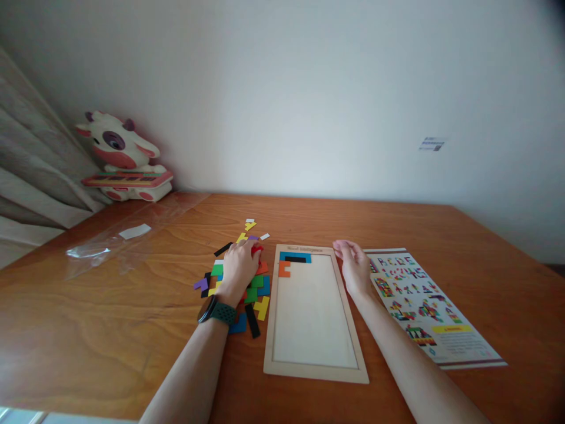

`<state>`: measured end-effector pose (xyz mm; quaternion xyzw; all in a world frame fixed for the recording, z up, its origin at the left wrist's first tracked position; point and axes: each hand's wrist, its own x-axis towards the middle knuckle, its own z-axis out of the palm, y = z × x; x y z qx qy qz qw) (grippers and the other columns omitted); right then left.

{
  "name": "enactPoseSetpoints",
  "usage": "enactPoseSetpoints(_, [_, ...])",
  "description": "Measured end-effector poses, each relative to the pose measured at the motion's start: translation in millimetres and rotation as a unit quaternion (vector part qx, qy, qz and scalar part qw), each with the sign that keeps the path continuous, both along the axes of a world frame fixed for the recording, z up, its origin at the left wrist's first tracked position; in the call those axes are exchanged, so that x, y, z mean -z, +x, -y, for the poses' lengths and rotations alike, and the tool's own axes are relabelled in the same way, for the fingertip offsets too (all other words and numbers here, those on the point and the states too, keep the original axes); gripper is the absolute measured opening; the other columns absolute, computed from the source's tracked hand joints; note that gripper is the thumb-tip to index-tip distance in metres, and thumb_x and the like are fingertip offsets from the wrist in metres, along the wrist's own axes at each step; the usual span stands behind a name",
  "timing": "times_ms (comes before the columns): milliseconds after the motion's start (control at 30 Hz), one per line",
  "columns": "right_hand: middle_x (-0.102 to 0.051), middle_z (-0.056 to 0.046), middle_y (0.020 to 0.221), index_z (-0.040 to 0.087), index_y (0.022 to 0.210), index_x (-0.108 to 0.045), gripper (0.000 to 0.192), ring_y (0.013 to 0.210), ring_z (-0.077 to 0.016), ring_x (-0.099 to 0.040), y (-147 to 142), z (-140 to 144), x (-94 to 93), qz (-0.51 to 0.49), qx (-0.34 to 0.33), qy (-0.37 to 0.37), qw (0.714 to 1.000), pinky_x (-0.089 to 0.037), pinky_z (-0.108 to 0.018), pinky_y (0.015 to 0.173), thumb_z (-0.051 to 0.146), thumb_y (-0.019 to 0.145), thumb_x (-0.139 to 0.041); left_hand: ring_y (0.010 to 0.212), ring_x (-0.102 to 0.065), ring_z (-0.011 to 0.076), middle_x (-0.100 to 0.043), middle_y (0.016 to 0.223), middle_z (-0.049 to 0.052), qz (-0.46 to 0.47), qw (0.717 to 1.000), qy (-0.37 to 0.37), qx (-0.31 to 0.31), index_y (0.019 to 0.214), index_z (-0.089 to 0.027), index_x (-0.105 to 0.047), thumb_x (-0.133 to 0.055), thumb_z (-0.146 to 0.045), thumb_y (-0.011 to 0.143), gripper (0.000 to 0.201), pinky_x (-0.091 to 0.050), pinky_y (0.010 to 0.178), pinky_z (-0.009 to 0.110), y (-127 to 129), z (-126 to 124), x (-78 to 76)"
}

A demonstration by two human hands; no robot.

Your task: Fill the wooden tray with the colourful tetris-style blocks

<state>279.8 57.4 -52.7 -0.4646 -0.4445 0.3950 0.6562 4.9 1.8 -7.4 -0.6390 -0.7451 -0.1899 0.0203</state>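
Nearest to me, my two forearms reach in from the near edge over the wooden table (132, 330); the left wrist carries a dark watch (216, 310). Between the forearms lies the pale puzzle tray (309, 371), its long side running away from me. At its far left corner sit a blue piece (295, 254), a black piece (295, 259) inside the blue one, and an orange piece (284, 269) just below; the remaining floor of the tray is bare.

My left hand (239, 268) rests on the pile of coloured pieces (253, 294) just left of the tray, fingers curled down around a red piece (256, 249) at the fingertips; I cannot tell whether the piece is lifted or merely pinched against the table.

My right hand (354, 268) lies at the tray's far right edge, palm turned inward, fingers loosely bent and holding nothing.

Right of that hand lies a printed pattern sheet (441, 318). On the far left I see a clear plastic bag (106, 250) and a cow toy (123, 156) against the wall.
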Motion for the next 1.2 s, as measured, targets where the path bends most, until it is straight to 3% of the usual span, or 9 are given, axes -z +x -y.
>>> enactPoseSetpoints(300, [-0.072,-0.003,0.081,0.021,0.082,-0.072,0.027,0.084,-0.0186,-0.067,2,-1,-4.7,-0.055,0.017,-0.029,0.998,-0.055,-0.033,0.08,0.047,0.075,-0.075,0.099,-0.07,0.024,-0.076,0.108,0.008,0.011,1.0,0.004,0.019,0.113,-0.021,-0.069,-0.053,-0.025,0.097,0.023,-0.052,0.084,0.03,-2,0,-3.8])
enactPoseSetpoints(467, [-0.07,-0.002,0.079,0.02,0.08,-0.072,0.027,0.08,-0.0177,-0.066,2,-2,-6.0,-0.055,0.015,-0.042,0.997,-0.053,-0.031,0.075,0.046,0.073,-0.076,0.098,-0.069,0.0252,-0.076,0.103,0.008,0.028,0.998,0.017,0.061,0.109,-0.02,-0.071,-0.064,-0.03,0.091,0.021,-0.051,0.085,0.033,-4,-3,1.3])
enactPoseSetpoints(767, [-0.068,-0.001,0.075,0.021,0.082,-0.071,0.025,0.077,-0.0168,-0.064,2,0,-7.3,-0.039,-0.001,-0.033,0.999,-0.052,-0.03,0.074,0.045,0.076,-0.074,0.1,-0.07,0.0235,-0.075,0.106,0.009,0.03,0.997,0.021,0.073,0.113,-0.021,-0.07,-0.052,-0.026,0.097,0.024,-0.052,0.089,0.033,-5,-3,3.7])
enactPoseSetpoints(1067, [-0.069,-0.001,0.074,0.021,0.08,-0.072,0.029,0.077,-0.0182,-0.063,1,0,-7.8,-0.035,0.0,-0.043,0.998,-0.051,-0.032,0.073,0.049,0.071,-0.077,0.105,-0.068,0.0232,-0.074,0.116,0.007,0.06,0.992,0.033,0.102,0.116,-0.02,-0.068,-0.061,-0.028,0.093,0.025,-0.052,0.091,0.032,-4,-5,6.6])
enactPoseSetpoints(1200, [-0.068,-0.001,0.074,0.021,0.081,-0.072,0.028,0.077,-0.017,-0.062,1,1,-8.6,-0.037,-0.007,-0.042,0.998,-0.05,-0.031,0.074,0.047,0.072,-0.077,0.101,-0.069,0.023,-0.076,0.107,0.007,0.041,0.995,0.009,0.089,0.109,-0.023,-0.073,-0.059,-0.03,0.095,0.021,-0.052,0.089,0.031,-4,-3,1.4])
